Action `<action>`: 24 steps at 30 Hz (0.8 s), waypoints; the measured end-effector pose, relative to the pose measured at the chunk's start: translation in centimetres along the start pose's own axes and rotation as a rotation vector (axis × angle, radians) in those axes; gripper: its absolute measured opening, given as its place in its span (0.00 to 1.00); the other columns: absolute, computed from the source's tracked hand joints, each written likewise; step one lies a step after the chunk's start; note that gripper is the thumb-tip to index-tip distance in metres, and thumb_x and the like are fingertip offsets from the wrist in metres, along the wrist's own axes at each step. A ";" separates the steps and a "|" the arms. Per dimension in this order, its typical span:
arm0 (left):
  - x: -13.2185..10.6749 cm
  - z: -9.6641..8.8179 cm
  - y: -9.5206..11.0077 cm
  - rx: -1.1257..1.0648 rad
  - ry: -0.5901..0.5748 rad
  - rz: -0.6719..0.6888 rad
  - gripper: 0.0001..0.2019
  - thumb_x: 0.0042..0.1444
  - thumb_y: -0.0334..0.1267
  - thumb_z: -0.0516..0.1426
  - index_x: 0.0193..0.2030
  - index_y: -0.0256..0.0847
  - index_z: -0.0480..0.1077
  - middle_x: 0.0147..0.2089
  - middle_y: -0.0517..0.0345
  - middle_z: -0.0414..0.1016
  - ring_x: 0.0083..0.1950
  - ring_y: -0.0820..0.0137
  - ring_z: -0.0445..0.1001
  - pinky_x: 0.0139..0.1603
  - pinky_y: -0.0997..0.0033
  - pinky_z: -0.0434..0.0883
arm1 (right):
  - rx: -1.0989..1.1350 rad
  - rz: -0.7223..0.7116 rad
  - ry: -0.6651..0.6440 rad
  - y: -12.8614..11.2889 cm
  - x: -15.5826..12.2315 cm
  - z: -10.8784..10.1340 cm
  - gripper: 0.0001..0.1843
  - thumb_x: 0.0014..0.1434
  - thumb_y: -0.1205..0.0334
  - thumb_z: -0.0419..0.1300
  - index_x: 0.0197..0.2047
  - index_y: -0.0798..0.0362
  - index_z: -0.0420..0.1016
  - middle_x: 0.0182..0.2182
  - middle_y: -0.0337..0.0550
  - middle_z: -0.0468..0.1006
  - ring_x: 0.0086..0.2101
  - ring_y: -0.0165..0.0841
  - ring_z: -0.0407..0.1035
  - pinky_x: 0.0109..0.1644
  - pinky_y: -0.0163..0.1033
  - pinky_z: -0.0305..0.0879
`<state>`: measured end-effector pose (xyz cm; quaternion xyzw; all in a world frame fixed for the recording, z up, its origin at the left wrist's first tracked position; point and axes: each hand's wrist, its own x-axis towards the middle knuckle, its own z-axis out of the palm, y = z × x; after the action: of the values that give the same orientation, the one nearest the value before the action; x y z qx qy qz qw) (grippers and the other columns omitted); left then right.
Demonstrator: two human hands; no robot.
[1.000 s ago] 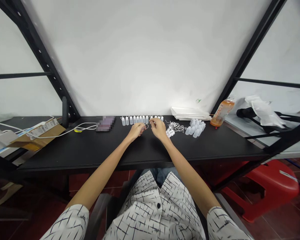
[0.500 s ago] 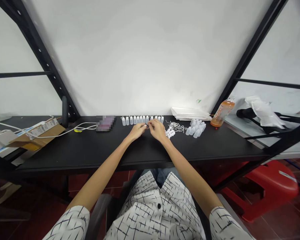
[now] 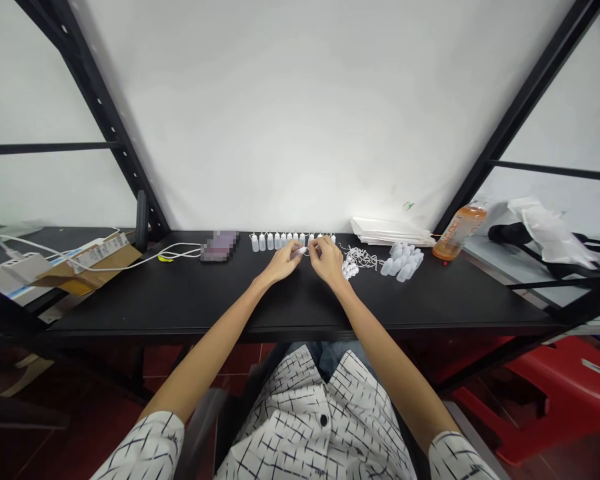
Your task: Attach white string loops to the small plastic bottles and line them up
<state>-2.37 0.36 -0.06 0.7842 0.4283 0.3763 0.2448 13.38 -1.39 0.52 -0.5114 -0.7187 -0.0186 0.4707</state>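
Note:
My left hand [image 3: 283,261] and my right hand [image 3: 327,259] meet over the black table [image 3: 230,300], fingers pinched together. Between them sits a small white bottle [image 3: 303,251], gripped by my left fingertips; my right fingertips pinch a tiny part at its tip that I cannot name. Just behind the hands a row of several small white bottles [image 3: 280,240] stands upright along the wall. To the right lie a cluster of little white caps [image 3: 351,268], a tangle of white string [image 3: 363,255], and a heap of bottles lying flat [image 3: 403,261].
A blurred phone [image 3: 219,245] with a white cable [image 3: 177,252] lies left of the row. Cardboard and a power strip [image 3: 17,267] sit far left. A stack of white sheets [image 3: 390,231] and an orange drink bottle [image 3: 459,232] stand right. A red stool [image 3: 560,393] is below right.
My hands have drawn together from slightly apart and now pinch the same small bottle. The camera has shifted a little to the left, so everything sits further right in view.

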 end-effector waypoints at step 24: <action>0.1 -2.6 -1.0 0.449 0.223 -0.489 0.09 0.49 0.45 0.61 0.33 0.43 0.70 0.39 0.48 0.77 0.47 0.54 0.75 0.42 0.63 0.67 | -0.003 -0.002 -0.050 0.4 -0.1 0.4 0.11 0.63 0.63 0.51 0.42 0.52 0.74 0.45 0.47 0.72 0.31 0.30 0.68 0.36 0.37 0.60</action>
<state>-4.94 1.13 0.82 0.6469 0.6996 0.2863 0.1005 13.38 -1.11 0.03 -0.5118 -0.7306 -0.0072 0.4519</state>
